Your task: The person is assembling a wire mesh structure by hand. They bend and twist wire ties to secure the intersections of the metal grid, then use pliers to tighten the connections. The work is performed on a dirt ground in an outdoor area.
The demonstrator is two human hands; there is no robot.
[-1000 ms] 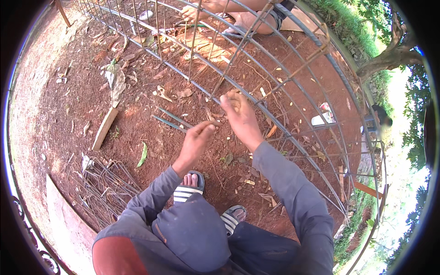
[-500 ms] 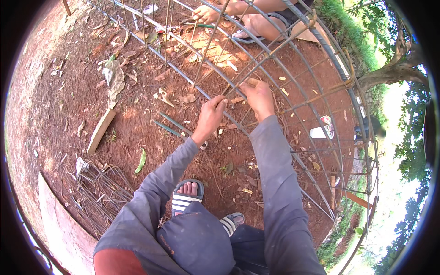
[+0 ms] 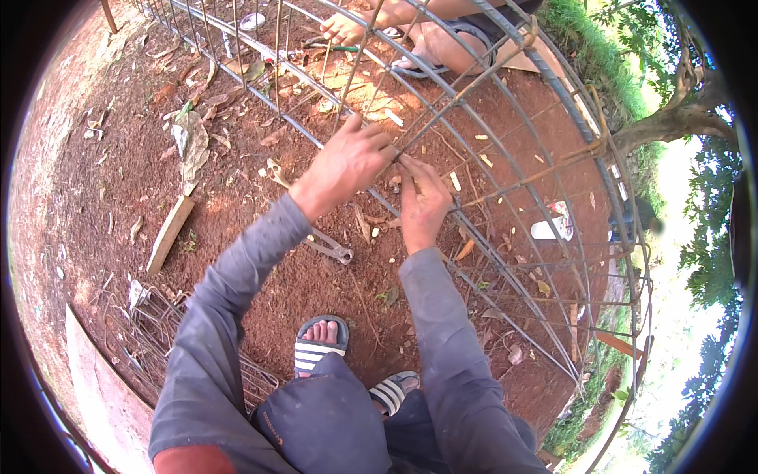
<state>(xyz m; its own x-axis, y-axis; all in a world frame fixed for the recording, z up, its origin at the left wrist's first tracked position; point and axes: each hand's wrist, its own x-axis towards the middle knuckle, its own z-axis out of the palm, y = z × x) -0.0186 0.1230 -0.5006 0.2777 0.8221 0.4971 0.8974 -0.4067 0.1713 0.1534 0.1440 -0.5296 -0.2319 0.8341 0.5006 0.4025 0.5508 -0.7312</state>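
**Two bare hands meet at one crossing of the bar cage**

The metal bar cage [image 3: 458, 100] stands on the red ground [image 3: 260, 292], just in front of the person, its near edge under both hands. The left hand [image 3: 346, 162] shows its back, fingers bent over a crossing of bars; how tightly they close, and on what, I cannot tell. The right hand [image 3: 425, 199] brings thumb and fingertips close together at the same spot; whether anything thin is pinched there is too small to tell.

Good handling here, I judge, means one hand steadying the crossing while the other works with its fingertips, keeping knuckles clear of neighbouring bars. The pincers [image 3: 338, 252] lie on the ground near the left forearm, within easy reach.

The cage's long axis slants from far left to near right; its long bars draw together at the right-hand end.
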